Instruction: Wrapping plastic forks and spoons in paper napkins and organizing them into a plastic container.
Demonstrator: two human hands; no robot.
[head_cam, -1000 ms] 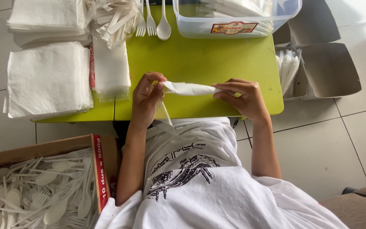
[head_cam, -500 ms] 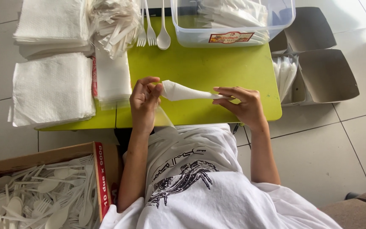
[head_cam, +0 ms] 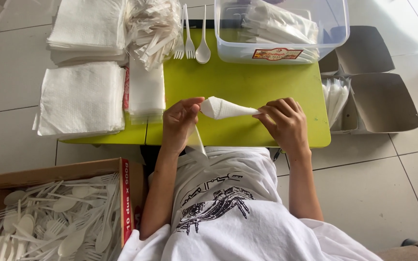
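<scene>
napkin roll going from fat tube to tight cone, hands closing in on it

from where i'm standing, left to right: one open cardboard box of loose white plastic cutlery [head_cam: 49, 217] on the floor, too many pieces to count; two stacks of white napkins [head_cam: 81, 99] on the green table [head_cam: 247, 79], plus a heap of clear sleeves [head_cam: 153, 26]; two forks [head_cam: 185, 38] and one spoon [head_cam: 202, 41] laid out. left hand [head_cam: 180, 123] pinches the wide end of the rolled napkin [head_cam: 226, 108] with a clear sleeve [head_cam: 195, 140] dangling under it, right hand [head_cam: 286, 123] pinches the narrow tip. a second ago the roll was longer and flatter, now it's twisted tighter and the hands sit closer, so the bundle looks nearly wrapped. then one clear tub [head_cam: 332, 34] of finished bundles and one open grey box [head_cam: 378, 96] on the floor.
</scene>
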